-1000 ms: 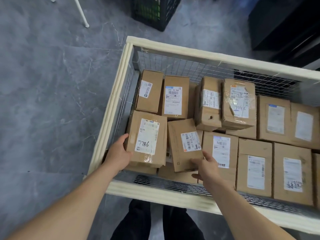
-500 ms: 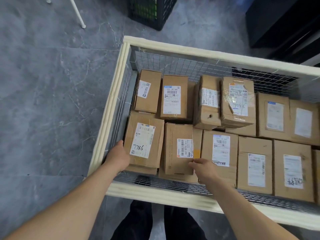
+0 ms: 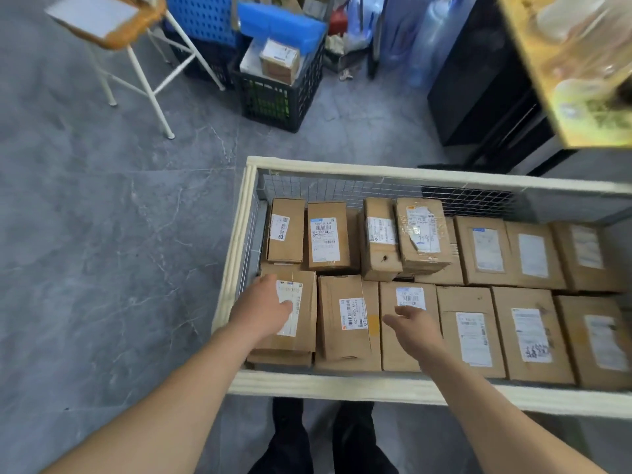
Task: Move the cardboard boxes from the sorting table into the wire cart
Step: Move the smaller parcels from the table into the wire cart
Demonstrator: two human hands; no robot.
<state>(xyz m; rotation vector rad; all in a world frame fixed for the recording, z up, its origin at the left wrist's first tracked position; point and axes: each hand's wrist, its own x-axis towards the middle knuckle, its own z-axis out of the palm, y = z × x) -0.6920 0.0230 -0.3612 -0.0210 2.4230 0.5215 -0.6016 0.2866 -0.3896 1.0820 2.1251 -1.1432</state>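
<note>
The wire cart (image 3: 342,384) with a cream padded rim stands in front of me, packed with several labelled cardboard boxes in two rows. My left hand (image 3: 265,307) lies flat on the near-left box (image 3: 304,323), fingers straight over its white label. Just right of it lies a narrower box (image 3: 343,318) with a barcode label. My right hand (image 3: 415,328) hovers open over the box (image 3: 407,350) beside that one, fingers relaxed, holding nothing. More boxes (image 3: 530,333) fill the right part of the cart.
A black crate (image 3: 273,97) holding a small box stands on the grey floor beyond the cart. A white-legged stool (image 3: 109,25) is at the far left. Dark cabinets (image 3: 485,90) stand at the far right. My legs (image 3: 318,436) are against the cart's near rim.
Both hands let go of the two near-left boxes, which now lie flat in the cart. My left hand moved onto the box top; my right lifted off rightward. The view tilted up.
</note>
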